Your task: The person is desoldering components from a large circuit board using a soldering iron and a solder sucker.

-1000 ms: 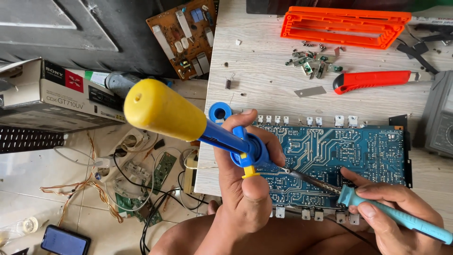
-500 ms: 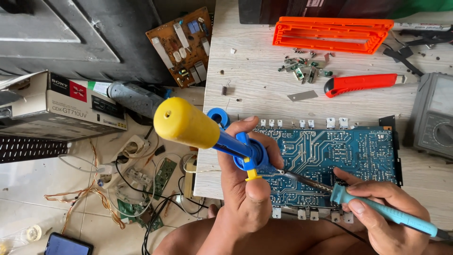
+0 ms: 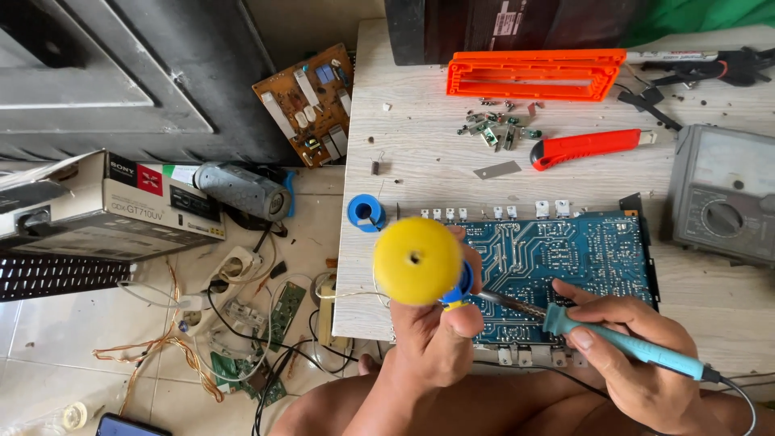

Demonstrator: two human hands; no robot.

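Desoldering pump (image 3: 417, 262): smooth yellow plastic knob, slightly glossy, blue plastic body. Soldering iron (image 3: 613, 339): matt teal plastic handle, dull metal shaft. Circuit board (image 3: 565, 258): glossy blue lacquer with pale traces, metal tabs along edges. Table (image 3: 420, 153): pale wood-grain, matt, scuffed. Utility knife (image 3: 589, 147): smooth red plastic. Orange frame (image 3: 533, 74): moulded plastic.

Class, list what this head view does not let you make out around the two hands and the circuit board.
- Pump tip: the yellow knob and left hand cover where it meets the circuit board.
- Soldering iron tip: its contact point lies behind the left hand.
- Iron's cable: cut off at the right edge.
- Loose parts on the table: too small to identify.
- Right hand: its wrist is cut off by the bottom edge.
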